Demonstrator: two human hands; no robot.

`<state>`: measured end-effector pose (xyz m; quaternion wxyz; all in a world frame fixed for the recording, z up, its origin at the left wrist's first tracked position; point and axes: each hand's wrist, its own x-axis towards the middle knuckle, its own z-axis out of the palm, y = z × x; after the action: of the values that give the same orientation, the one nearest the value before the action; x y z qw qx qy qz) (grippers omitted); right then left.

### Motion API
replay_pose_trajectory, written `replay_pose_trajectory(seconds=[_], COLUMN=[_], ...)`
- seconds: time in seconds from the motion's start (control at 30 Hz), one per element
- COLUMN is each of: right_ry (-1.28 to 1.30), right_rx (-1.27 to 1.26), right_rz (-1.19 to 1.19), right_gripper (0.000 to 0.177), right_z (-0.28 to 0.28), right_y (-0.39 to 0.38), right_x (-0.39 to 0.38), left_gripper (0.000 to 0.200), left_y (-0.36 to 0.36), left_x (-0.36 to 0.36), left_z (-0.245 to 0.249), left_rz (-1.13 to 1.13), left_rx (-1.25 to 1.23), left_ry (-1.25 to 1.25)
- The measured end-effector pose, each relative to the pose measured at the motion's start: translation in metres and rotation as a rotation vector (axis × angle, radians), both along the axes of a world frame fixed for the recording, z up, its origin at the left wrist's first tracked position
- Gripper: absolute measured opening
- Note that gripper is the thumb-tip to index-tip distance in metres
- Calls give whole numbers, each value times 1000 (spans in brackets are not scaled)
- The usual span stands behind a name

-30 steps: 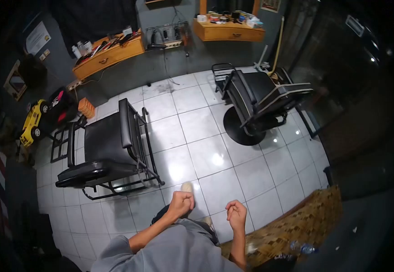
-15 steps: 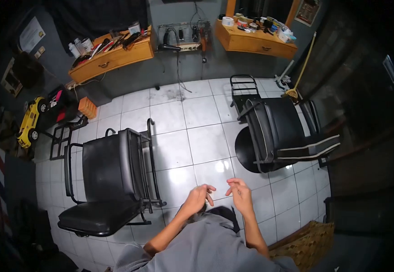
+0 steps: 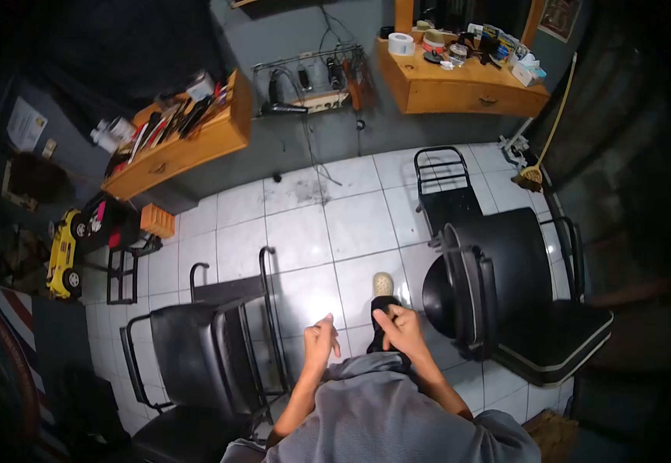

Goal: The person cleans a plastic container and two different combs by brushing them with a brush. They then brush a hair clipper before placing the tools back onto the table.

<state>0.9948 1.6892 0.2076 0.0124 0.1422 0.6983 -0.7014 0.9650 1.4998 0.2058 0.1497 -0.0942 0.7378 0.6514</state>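
Chairs (image 3: 189, 355) stand on the floor (image 3: 297, 228), both sides; left hand (image 3: 321, 339) and right hand (image 3: 402, 329) are empty, half open.

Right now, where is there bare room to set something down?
Floor tiles between the left chair and right chair, beside the shoe; also the right counter's front strip, before the white roll. Crowded: that counter's back, and the left counter.

Glare whitens the middle floor tiles (image 3: 302, 297), while the curved, distorted edges fall into deep, murky shadow.
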Motion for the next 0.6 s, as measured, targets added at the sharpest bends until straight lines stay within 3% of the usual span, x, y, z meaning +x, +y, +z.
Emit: replay_pose_trajectory(seconds=[0.1,0.13,0.27,0.37,0.43,0.53,0.6], right_ry=[74,128,79,119,42,-36,-49], right_rx=[223,250,274,295,173,35,-214], right_rz=[51,26,32,5,-1,4,-20], right_gripper=[35,31,24,22,20,36,38], right_z=[-1,6,9,7,13,13,0], right_y=[49,65,121,145,155,164,165], right_x=[-81,-108,-201,-268,-311,-379,-427], left_gripper=[35,17,29,29,27,25,23], left_y=[46,58,116,136,141,141,139], left_x=[-79,-107,-199,-258,-296,-359,-411], left_z=[-17,-5,38,29,18,-2,-14], left_rz=[-146,-255,-388,-372,-374,-368,-352], left_rx=[-92,-111,-235,-237,-231,-165,-60], left_ry=[206,79,169,164,119,88,57])
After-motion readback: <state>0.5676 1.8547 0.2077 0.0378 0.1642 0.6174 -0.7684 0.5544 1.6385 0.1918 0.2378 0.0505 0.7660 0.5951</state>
